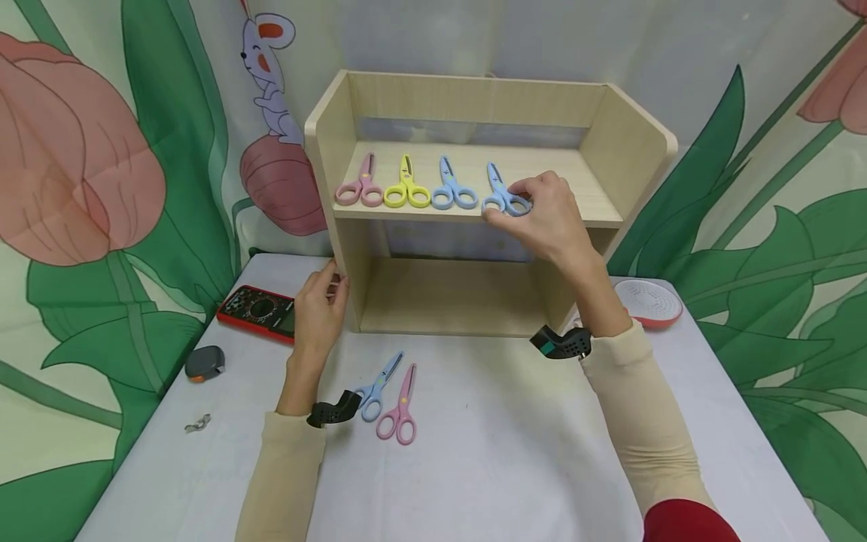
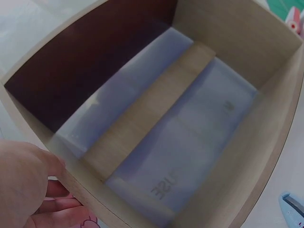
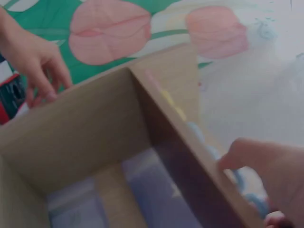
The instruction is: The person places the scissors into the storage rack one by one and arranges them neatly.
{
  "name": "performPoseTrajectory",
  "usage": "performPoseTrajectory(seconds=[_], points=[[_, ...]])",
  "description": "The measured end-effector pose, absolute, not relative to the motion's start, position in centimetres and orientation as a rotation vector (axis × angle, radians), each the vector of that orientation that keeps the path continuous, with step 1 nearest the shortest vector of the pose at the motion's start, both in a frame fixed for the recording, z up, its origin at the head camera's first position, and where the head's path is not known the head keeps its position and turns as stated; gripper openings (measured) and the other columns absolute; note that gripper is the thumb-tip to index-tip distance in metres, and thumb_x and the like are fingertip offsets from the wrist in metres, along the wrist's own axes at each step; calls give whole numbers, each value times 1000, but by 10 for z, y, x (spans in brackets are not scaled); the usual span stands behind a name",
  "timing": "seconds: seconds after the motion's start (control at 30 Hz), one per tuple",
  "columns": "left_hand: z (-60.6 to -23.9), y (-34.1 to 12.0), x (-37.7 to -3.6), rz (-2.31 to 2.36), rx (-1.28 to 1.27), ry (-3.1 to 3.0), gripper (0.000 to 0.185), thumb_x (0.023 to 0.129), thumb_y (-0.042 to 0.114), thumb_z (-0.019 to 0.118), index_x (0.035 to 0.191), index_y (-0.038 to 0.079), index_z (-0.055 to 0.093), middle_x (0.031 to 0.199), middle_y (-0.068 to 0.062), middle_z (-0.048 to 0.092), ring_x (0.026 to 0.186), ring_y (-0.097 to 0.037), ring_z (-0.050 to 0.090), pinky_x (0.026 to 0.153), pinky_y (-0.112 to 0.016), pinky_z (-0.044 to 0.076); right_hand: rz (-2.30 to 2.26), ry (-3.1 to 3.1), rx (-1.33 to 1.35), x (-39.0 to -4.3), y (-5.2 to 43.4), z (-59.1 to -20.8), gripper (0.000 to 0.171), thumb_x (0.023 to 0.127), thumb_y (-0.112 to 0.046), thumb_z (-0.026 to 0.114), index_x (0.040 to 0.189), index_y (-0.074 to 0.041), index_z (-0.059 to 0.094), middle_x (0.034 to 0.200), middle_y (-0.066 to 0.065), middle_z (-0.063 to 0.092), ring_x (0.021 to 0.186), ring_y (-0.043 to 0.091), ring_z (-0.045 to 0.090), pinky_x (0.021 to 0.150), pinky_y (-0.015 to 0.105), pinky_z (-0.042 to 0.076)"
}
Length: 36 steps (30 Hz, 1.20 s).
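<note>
1. At the far left of my head view, on the white table [image 1: 515,467], I see a small grey tape measure [image 1: 205,363] near the edge, with a little metal clip [image 1: 197,424] lying nearer me.
2. A red multimeter [image 1: 260,310] lies flat just left of my left hand [image 1: 320,309].
3. My left hand rests against the left side panel of the wooden shelf unit [image 1: 630,135], fingers lightly curled at its front edge; the left wrist view shows the fingertips [image 2: 59,204] touching that panel.
4. On the table just in front of that wrist lie a blue pair of scissors [image 1: 379,385] and a pink pair [image 1: 402,410], side by side, blades pointing toward the shelf.
5. On the upper shelf board I count, left to right, pink scissors [image 1: 361,185], yellow scissors [image 1: 407,187] and light blue scissors [image 1: 452,188], handles toward me, set in a row.
6. The fourth, the blue scissors [image 1: 501,193], lie on the same board just right of those; my right hand [image 1: 550,214] pinches their handle loops between thumb and fingers.
7. Right of the shelf unit, a round white and coral dish [image 1: 648,302] sits on the table.
</note>
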<state>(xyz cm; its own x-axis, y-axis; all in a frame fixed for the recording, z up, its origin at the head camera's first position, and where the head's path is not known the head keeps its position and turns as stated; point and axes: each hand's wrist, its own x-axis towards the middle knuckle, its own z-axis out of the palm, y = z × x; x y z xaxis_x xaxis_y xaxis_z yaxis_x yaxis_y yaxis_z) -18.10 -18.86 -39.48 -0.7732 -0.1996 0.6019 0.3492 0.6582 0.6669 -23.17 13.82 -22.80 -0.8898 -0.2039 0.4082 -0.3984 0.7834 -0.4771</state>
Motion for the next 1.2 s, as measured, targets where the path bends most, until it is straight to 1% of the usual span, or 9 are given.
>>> performPoseTrajectory(seconds=[0.13, 0.37, 0.5, 0.57, 0.63, 0.77, 0.87, 1.0, 1.2], points=[[-395, -189, -181, -1069, -110, -2219, 35, 99, 11, 62, 132, 2, 61, 104, -25, 65, 93, -36, 71, 80, -46, 64, 826, -2755, 456, -235, 140, -220, 68, 86, -53, 71, 127, 0, 65, 120, 19, 58, 112, 31, 46, 95, 45, 39], [-395, -189, -182, -1067, -116, -2206, 33, 99, 10, 62, 131, 2, 62, 103, -25, 65, 92, -36, 72, 79, -45, 64, 804, -2798, 484, -240, 138, -216, 69, 90, -53, 68, 133, 1, 62, 126, 21, 55, 116, 32, 45, 95, 46, 39], [-396, -190, -182, -1071, -116, -2204, 33, 99, 11, 62, 131, 2, 62, 103, -25, 65, 92, -36, 72, 79, -45, 64, 824, -2763, 455, -237, 137, -218, 75, 88, -56, 69, 138, -1, 58, 131, 20, 52, 119, 32, 44, 97, 46, 40], [-396, -190, -183, -1080, -117, -2203, 34, 99, 10, 62, 132, 2, 62, 103, -25, 65, 92, -36, 72, 79, -45, 64, 861, -2682, 442, -233, 136, -221, 77, 85, -55, 72, 138, -1, 57, 130, 20, 50, 119, 32, 44, 97, 45, 41], [-396, -189, -183, -1087, -118, -2204, 34, 99, 10, 63, 132, 2, 62, 104, -25, 65, 92, -36, 72, 79, -45, 64, 902, -2550, 460, -226, 133, -228, 75, 82, -51, 77, 137, -1, 58, 127, 20, 50, 118, 32, 44, 96, 44, 40], [-396, -189, -184, -1096, -118, -2206, 35, 99, 11, 63, 133, 3, 61, 104, -25, 65, 93, -35, 72, 80, -45, 64, 913, -2267, 586, -210, 124, -248, 69, 77, -38, 84, 129, 2, 62, 118, 22, 52, 114, 34, 48, 93, 43, 36], [-396, -190, -184, -1091, -116, -2207, 35, 99, 11, 63, 133, 3, 61, 104, -25, 65, 93, -35, 72, 79, -45, 64, 881, -2168, 686, -197, 115, -271, 69, 74, -34, 87, 126, 3, 62, 116, 22, 54, 112, 35, 51, 90, 43, 36], [-396, -189, -184, -1090, -119, -2199, 35, 99, 11, 63, 133, 2, 61, 103, -24, 65, 92, -35, 72, 79, -44, 64, 842, -2217, 774, -178, 99, -310, 73, 73, -39, 86, 127, 3, 60, 115, 20, 56, 110, 35, 52, 85, 44, 39], [-397, -190, -184, -1086, -131, -2204, 35, 99, 11, 62, 133, 1, 61, 105, -24, 65, 94, -34, 72, 79, -43, 64, 845, -2529, 773, -150, 77, -374, 80, 74, -52, 82, 133, -3, 58, 122, 13, 57, 114, 30, 52, 94, 45, 44]])
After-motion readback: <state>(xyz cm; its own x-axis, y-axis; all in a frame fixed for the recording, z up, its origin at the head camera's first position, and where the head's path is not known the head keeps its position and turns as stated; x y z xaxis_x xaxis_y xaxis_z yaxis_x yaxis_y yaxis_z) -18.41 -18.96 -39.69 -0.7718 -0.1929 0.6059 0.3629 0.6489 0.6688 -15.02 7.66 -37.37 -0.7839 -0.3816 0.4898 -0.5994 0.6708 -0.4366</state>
